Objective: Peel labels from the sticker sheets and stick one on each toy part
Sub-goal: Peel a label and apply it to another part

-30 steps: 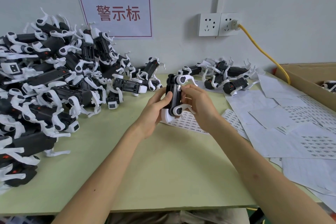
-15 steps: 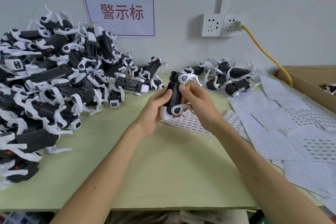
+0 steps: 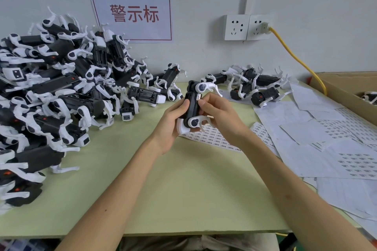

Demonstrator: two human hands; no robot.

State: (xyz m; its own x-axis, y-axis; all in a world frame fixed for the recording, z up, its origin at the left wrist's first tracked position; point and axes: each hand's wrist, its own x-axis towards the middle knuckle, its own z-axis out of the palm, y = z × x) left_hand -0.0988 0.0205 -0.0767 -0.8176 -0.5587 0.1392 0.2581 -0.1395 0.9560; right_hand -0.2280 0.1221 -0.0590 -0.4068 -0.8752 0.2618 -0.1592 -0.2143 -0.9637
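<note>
I hold a black-and-white toy part (image 3: 192, 106) upright over the middle of the table. My left hand (image 3: 171, 124) grips its left side and lower end. My right hand (image 3: 219, 115) holds its right side, thumb pressing a small white label (image 3: 198, 98) against the black body. A sticker sheet (image 3: 212, 138) with rows of small labels lies on the table just beneath my hands.
A big heap of toy parts (image 3: 55, 96) fills the left of the green table (image 3: 183, 189). A smaller group of toy parts (image 3: 253, 85) lies at the back right. Sticker sheets (image 3: 326, 140) cover the right side, beside a cardboard box (image 3: 346, 93). A yellow cable (image 3: 295, 59) hangs from the wall socket.
The toy part has stayed between both hands, tilted slightly. My right thumb has shifted onto the label on its black body.
</note>
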